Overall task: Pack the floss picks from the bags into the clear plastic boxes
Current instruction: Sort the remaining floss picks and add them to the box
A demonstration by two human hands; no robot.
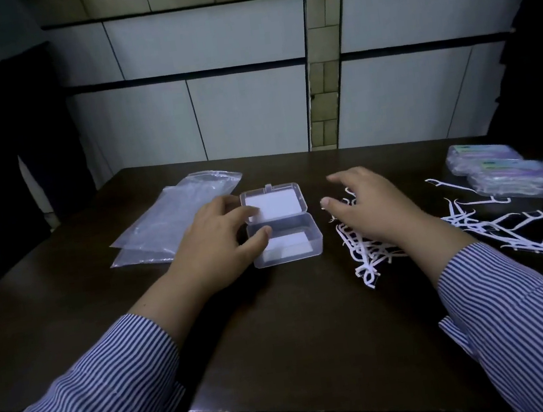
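Note:
A clear plastic box (288, 241) stands open in the middle of the dark table, its lid (275, 203) laid back; no floss picks show inside. My left hand (220, 243) rests against the box's left side, thumb on the base's rim and fingers touching the lid. My right hand (370, 210) hovers with fingers spread over a heap of white floss picks (364, 255) to the right of the box. More loose picks (493, 221) lie scattered further right. Empty clear bags (175, 218) lie flat to the left of the box.
Several closed, filled boxes (501, 175) are stacked at the table's right edge. A person in dark trousers (5, 137) stands at the far left and another person (538, 67) at the far right. A tiled wall runs behind the table (279, 326).

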